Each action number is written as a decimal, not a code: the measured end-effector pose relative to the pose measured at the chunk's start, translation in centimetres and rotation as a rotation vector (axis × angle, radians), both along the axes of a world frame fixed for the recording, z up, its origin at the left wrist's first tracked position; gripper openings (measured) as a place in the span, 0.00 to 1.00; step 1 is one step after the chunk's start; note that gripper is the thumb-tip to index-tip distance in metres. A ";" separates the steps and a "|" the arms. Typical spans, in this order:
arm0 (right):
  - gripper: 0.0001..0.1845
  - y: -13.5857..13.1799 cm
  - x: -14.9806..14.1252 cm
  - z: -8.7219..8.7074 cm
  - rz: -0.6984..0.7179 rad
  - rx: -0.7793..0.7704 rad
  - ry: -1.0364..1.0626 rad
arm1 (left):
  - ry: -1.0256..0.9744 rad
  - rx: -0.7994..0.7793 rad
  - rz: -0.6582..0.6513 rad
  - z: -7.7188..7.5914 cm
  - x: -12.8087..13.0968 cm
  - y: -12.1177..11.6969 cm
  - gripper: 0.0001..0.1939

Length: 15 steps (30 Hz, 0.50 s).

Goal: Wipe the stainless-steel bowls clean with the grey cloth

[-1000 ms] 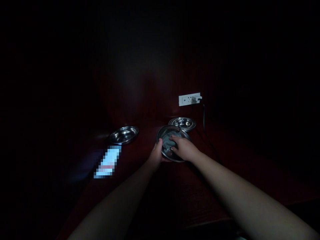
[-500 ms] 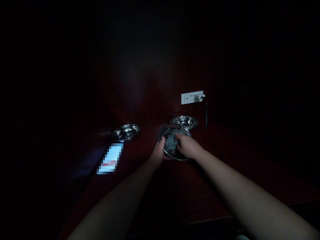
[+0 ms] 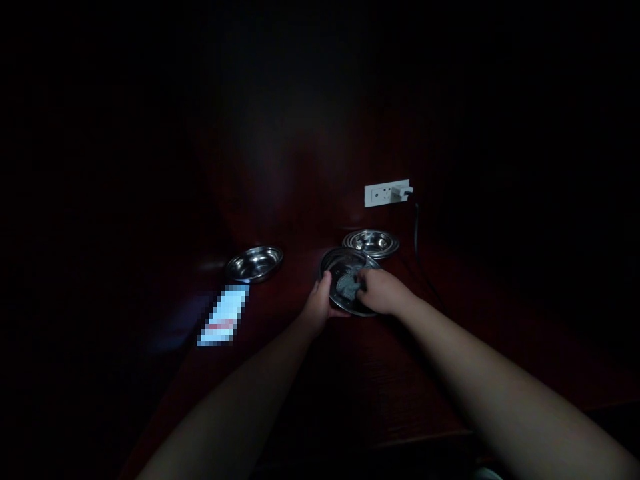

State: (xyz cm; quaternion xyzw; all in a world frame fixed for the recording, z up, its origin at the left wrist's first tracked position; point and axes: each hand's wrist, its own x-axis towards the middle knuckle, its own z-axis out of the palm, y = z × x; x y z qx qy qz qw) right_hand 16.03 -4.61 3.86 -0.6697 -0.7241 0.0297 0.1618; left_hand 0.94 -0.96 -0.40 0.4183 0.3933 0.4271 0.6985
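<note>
Tilted toward me, a shiny steel bowl is held above the dark red table by my left hand. The left thumb lies over the near-left rim, and the fingers go underneath. Inside the bowl, a grey-green cloth is pressed against the surface by my right hand. My right fingers are closed on that cloth, and part of it is hidden by them.
A steel dish stands to the left, near a bright, pixelated screen. Behind the held bowl are stacked steel dishes. A wall socket carries a plug with a dark cord hanging down.
My right hand has shifted slightly right and down inside the bowl, with the cloth now more bunched. The left hand keeps its hold, and the whole view has shifted slightly.
</note>
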 end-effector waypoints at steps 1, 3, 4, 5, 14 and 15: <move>0.14 -0.1 0.0 0.2 -0.011 -0.002 0.003 | -0.004 0.001 0.004 0.0 0.0 0.0 0.32; 0.13 -0.2 0.0 0.5 -0.028 0.000 0.014 | -0.018 0.000 0.011 -0.1 0.0 0.1 0.32; 0.13 -0.2 0.0 0.6 -0.032 0.003 0.021 | -0.023 -0.001 0.015 -0.2 0.0 0.2 0.32; 0.13 -0.3 0.0 0.7 -0.032 0.005 0.029 | -0.027 0.000 0.020 -0.3 0.0 0.2 0.32; 0.10 -0.7 -0.3 0.7 0.125 -0.038 0.128 | -0.023 0.066 0.005 -0.3 0.0 0.1 0.33; 0.10 -0.7 -0.3 0.7 0.141 -0.041 0.140 | -0.022 0.067 -0.003 -0.3 0.1 0.1 0.33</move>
